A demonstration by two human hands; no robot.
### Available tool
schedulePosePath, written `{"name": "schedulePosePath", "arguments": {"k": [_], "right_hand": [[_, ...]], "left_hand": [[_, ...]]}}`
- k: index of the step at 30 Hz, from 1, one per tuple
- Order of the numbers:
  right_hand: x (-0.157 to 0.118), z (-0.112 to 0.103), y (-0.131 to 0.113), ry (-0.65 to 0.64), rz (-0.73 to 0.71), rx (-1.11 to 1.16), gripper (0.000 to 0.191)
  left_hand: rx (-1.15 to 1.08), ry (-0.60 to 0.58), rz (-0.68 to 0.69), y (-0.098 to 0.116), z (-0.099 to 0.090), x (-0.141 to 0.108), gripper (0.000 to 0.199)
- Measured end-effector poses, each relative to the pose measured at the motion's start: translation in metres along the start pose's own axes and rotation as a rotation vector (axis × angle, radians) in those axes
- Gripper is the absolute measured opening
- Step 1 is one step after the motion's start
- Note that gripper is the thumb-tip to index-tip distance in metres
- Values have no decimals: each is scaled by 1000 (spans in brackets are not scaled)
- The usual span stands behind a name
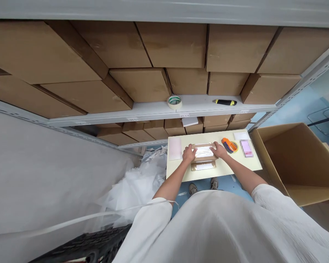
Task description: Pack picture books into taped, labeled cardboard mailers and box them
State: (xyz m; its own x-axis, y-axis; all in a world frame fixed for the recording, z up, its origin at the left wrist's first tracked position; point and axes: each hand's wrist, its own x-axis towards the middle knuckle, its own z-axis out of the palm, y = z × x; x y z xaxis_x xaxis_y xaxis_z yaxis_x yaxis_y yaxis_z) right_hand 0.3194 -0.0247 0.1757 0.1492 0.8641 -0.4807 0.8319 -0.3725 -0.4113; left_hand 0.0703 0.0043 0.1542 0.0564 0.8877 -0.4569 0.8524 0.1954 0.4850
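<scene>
A small open cardboard box [204,159] sits near the middle of the pale tabletop [181,175], its front flap folded down towards me. Inside it lies something in shiny white wrapping [204,151]; its kind is not clear. Gripping the box's left end is my left hand [189,153], fingers behind the wall and thumb at the inner edge. At the opposite end my right hand [219,150] holds the box the same way. To the right of that hand rests an orange and blue tape dispenser [228,145] with a tape roll.
A pale pink sheet [175,148] lies at the table's left. A pink pack [246,148] and a white pad [240,136] lie right. The shelf carries boxes [142,84], a tape roll [174,102] and a utility knife [225,102]. A large open carton [271,160] stands right; white plastic wrap [139,186] left.
</scene>
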Motion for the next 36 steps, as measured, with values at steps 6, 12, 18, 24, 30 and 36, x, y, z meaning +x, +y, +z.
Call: {"name": "schedulePosePath", "arguments": {"k": [6, 12, 18, 24, 30, 36], "right_hand": [[-14, -28, -5, 187, -90, 38, 49], [-30, -34, -7, 329, -233, 153, 53], [-37, 12, 26, 106, -178, 148, 43], [-25, 27, 41, 49, -35, 252, 38], [-6, 8, 19, 63, 49, 552, 57], [-8, 3, 12, 5, 54, 704, 72]], "left_hand": [[-66, 163, 131, 19, -31, -7, 42], [-168, 292, 189, 29, -46, -19, 37], [-95, 117, 100, -11, -1, -33, 19], [-133, 55, -29, -36, 16, -20, 35], [-389, 22, -75, -20, 3, 11, 64], [-480, -32, -53, -19, 2, 13, 77]]}}
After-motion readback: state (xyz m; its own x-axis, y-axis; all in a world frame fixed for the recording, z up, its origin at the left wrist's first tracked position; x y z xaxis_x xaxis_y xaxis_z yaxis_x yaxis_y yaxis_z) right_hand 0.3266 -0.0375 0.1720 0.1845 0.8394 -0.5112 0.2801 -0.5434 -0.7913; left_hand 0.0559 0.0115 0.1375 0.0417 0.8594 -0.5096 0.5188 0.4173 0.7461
